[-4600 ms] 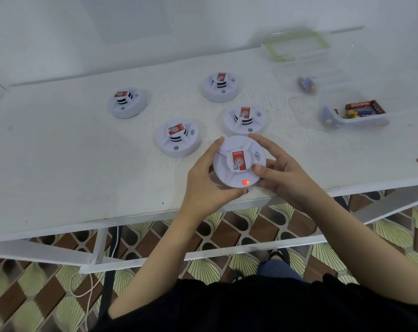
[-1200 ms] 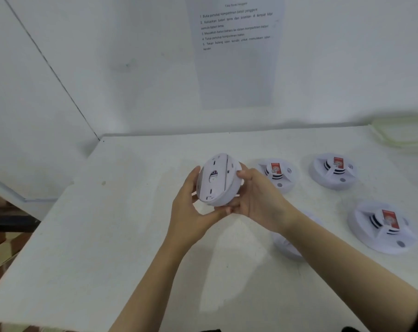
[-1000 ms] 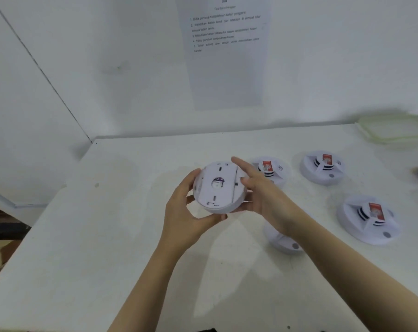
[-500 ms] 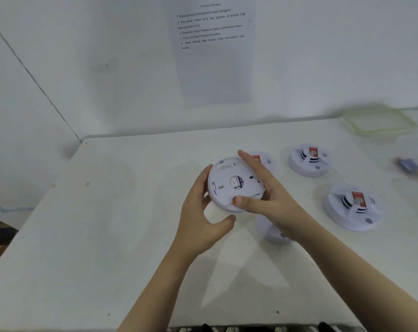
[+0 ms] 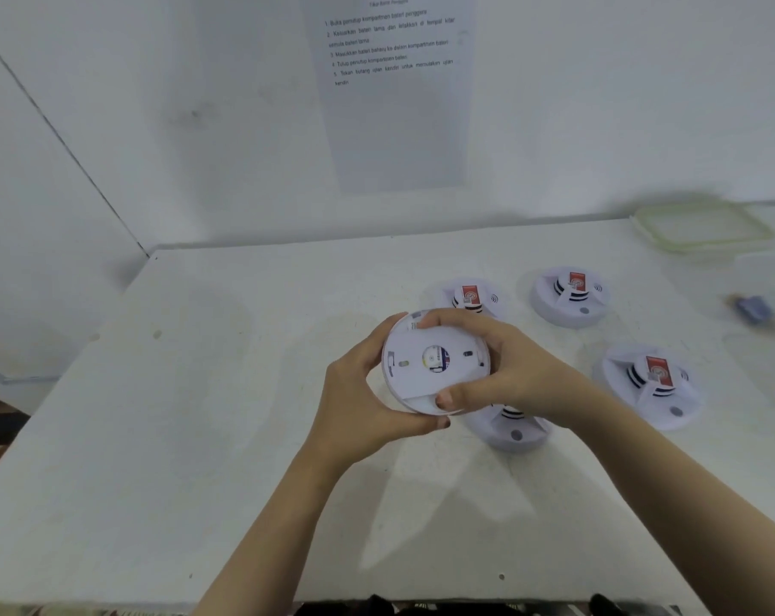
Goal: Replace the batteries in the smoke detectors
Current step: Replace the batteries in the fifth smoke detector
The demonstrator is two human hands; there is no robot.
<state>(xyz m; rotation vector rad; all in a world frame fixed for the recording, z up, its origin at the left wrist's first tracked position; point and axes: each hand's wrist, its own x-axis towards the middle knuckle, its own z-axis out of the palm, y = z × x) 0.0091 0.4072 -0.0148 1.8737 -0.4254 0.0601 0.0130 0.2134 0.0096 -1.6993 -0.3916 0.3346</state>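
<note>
I hold a round white smoke detector point(image 5: 425, 366) above the white table point(image 5: 198, 393), its flat back plate turned up towards me. My left hand point(image 5: 359, 406) cups its left and lower rim. My right hand point(image 5: 510, 371) wraps the right side, fingers over the top edge and thumb on the lower edge of the back plate. Several more smoke detectors with red labels lie face up on the table: one behind my hands point(image 5: 470, 297), one further right point(image 5: 570, 295), one at the right point(image 5: 652, 384) and one partly hidden under my right wrist point(image 5: 510, 431).
A clear lid with a green rim point(image 5: 701, 226) lies at the table's back right. A blurred blue object point(image 5: 752, 309) lies near the right edge. A printed instruction sheet point(image 5: 394, 91) hangs on the wall behind the table.
I lifted the detector off the table and turned it over, so its back plate now faces me. My right thumb has moved onto the plate's lower edge. The view has swung left.
</note>
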